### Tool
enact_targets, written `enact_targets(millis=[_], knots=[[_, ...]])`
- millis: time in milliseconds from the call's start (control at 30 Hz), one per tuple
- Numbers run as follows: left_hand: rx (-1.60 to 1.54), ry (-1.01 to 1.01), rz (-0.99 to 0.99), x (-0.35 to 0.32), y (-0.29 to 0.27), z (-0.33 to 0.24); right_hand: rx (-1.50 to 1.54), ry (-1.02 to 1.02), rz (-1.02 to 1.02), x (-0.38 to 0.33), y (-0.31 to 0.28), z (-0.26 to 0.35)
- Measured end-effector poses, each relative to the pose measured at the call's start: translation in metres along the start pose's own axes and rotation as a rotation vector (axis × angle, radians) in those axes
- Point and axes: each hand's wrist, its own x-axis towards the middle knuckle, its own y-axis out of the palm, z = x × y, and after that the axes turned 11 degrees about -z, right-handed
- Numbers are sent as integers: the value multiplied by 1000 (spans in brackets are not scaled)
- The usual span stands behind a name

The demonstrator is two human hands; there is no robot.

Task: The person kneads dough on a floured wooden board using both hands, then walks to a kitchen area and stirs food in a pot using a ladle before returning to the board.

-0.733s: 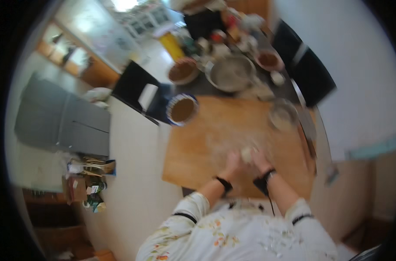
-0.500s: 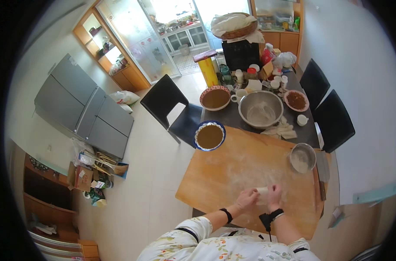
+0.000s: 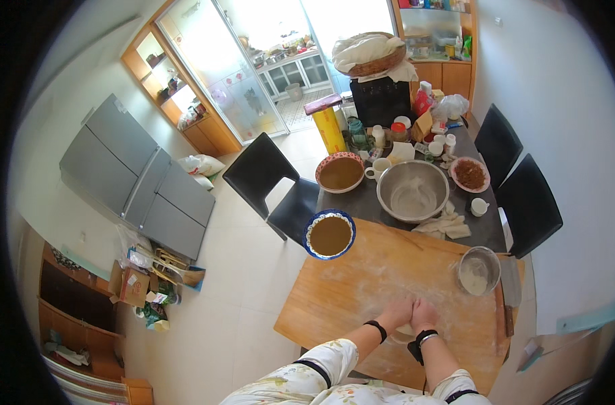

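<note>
My left hand [image 3: 395, 313] and my right hand [image 3: 424, 314] meet over the near half of a floured wooden board [image 3: 331, 290]. Both are closed, knuckles side by side, their fingers mostly hidden. A pale piece of dough [image 3: 404, 329] shows just under and between the wrists; the rest of it is covered by my hands. Loose flour is smeared over the board around them. To the right of my hands stands a small metal bowl [image 3: 481, 255] with flour in it. Beside that bowl, along the board's right edge, lies a broad-bladed knife [image 3: 512, 282].
A blue-rimmed bowl [image 3: 309, 244] of brown liquid sits at the board's far left corner. Behind it are a red-patterned bowl [image 3: 321, 182], a large metal basin [image 3: 388, 206], a cloth [image 3: 449, 226] and a white cup [image 3: 479, 206]. Black chairs [image 3: 257, 169] flank the table.
My hands, earlier apart with the dough stretched between them, have come together. The dough now shows nearer my body, under the wrists. The whole view has shifted slightly.
</note>
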Motion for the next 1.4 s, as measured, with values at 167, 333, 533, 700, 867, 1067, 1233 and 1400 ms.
enact_targets(millis=[167, 333, 533, 700, 867, 1067, 1233, 1400], knots=[[-314, -128, -195, -26, 11, 15, 366, 44, 21, -41, -45, 12], [-96, 29, -754, -77, 38, 13, 273, -275, -191, -72, -14, -2], [67, -267, -335, 7, 42, 30, 88, -218, -174, -11, 9, 12], [-449, -346, -356, -13, 28, -1, 537, 149, 143, -12, -12, 1], [-124, 4, -865, -85, 63, 7, 426, -354, -221, -84, -35, -1], [-48, -113, -446, -25, 59, 28, 237, -269, -136, -34, 8, -5], [-145, -166, -304, 2, 52, -4, 491, 72, 112, -4, -6, -40], [-1267, -483, -511, -47, -13, -13, 1002, 47, 165, -25, -142, 59]])
